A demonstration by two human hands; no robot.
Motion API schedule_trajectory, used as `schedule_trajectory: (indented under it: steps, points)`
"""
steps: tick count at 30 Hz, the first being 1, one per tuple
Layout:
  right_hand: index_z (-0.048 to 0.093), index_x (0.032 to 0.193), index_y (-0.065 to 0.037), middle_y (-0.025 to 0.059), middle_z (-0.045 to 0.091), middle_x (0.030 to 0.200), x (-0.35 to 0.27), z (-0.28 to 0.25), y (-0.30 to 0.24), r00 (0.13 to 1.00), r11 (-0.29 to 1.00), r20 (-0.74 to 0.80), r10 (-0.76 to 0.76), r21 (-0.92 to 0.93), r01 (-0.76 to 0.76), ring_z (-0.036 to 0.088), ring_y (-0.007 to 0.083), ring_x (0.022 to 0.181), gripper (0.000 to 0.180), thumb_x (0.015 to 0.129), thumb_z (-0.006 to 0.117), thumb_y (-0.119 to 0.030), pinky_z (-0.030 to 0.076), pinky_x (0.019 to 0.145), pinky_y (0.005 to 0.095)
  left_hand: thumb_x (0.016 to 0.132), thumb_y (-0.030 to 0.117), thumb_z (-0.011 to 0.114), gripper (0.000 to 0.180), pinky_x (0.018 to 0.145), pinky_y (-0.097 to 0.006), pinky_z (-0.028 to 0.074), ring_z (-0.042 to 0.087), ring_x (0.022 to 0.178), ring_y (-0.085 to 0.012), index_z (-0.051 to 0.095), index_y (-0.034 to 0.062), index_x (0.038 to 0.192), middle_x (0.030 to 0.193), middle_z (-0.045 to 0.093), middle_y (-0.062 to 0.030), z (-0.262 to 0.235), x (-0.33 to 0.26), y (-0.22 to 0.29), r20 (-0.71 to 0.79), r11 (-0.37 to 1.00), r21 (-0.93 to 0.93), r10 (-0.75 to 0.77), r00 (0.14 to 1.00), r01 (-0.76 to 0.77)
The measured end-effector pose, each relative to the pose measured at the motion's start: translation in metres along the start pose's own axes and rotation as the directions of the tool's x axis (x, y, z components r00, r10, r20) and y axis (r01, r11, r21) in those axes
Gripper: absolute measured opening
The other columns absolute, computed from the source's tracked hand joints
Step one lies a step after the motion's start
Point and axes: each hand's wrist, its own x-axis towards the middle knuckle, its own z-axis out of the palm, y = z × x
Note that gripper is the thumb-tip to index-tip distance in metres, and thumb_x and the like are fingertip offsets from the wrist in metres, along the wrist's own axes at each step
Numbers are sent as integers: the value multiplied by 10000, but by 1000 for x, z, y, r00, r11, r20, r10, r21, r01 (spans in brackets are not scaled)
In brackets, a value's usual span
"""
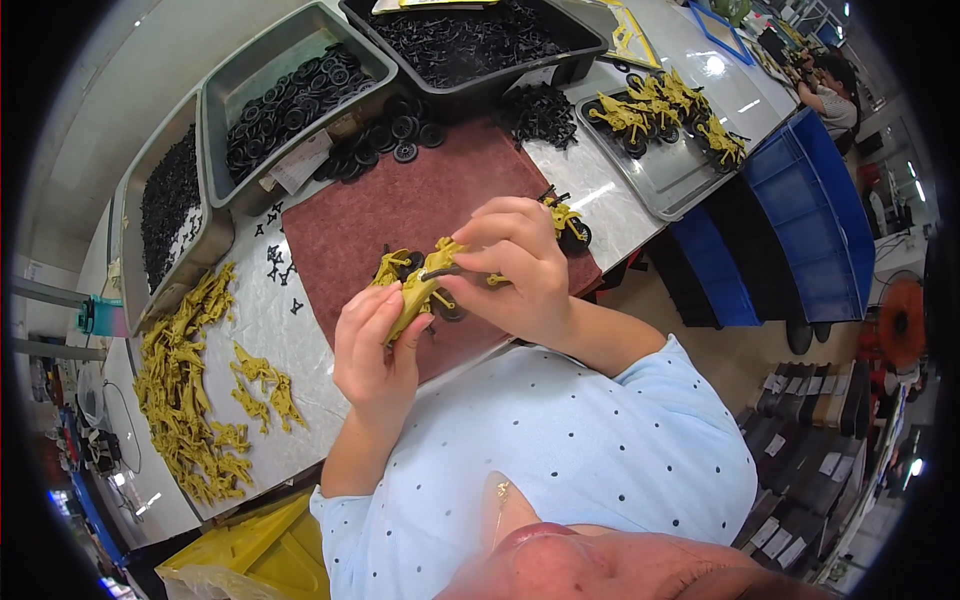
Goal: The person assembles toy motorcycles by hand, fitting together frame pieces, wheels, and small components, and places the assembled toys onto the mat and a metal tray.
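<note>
Over the reddish-brown mat [380, 200], my left hand [372, 345] is closed around a yellow plastic toy motorcycle frame [409, 305]. My right hand [520, 258] pinches a thin black plastic part [443, 272] between thumb and finger, against the upper end of that frame. Whether the two pieces are joined cannot be seen. Just behind my hands, partly hidden, lies a yellow toy motorcycle [392, 266] with black wheels. Another toy motorcycle [566, 222] is to the right of my right hand.
Grey bins hold small black parts [170, 215], black wheels [290, 105] and more black parts [460, 45]. Yellow frames [185, 385] are heaped at the left. Loose wheels [404, 130] lie behind the mat. A tray [650, 180] at right carries assembled motorcycles. Blue crates [810, 220] stand beyond.
</note>
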Motion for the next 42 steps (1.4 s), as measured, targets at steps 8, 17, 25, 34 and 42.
schedule_trajectory:
  steps: [8,17,25,34,42]
  points:
    - [598,1025,-34,102,645,997,-3,5,-8,967,906,-59,248,368,-210,616,256,964,439,649,825,-12,487,820,338,787,19,751,339,863,-368,519,637,971,-294,579,-36,1074,1067,638,-190,4,-13,2,-94,891,-427,-210,973,151]
    - [652,1032,-23,115,675,1054,-10,-7,-9,957,836,217,192,476,-275,644,247,970,456,618,842,-24,488,823,343,711,-19,722,345,870,-374,418,616,973,-263,661,13,1049,1034,649,-112,-4,4,1,108,978,187,70,992,-89]
    - [662,994,-49,72,690,988,0,-10,-20,981,988,193,15,148,-44,663,234,924,458,555,791,-24,469,772,348,702,53,701,305,836,-370,343,577,910,-241,703,37,1007,925,619,-60,-1,6,14,125,912,383,105,987,-145]
    - [649,981,-44,86,679,930,-17,7,-15,994,983,94,60,167,-75,654,235,823,404,596,742,37,482,701,342,714,-14,673,170,823,-380,379,582,885,-259,671,-12,883,895,618,-79,9,4,16,97,891,423,132,986,-161]
    - [630,1065,-24,101,653,1006,-10,3,-6,933,940,264,245,170,-295,625,238,939,467,637,809,-71,490,808,331,775,14,666,146,807,-355,425,597,895,-254,662,-55,903,936,619,-91,11,-3,-9,160,962,133,-256,953,237]
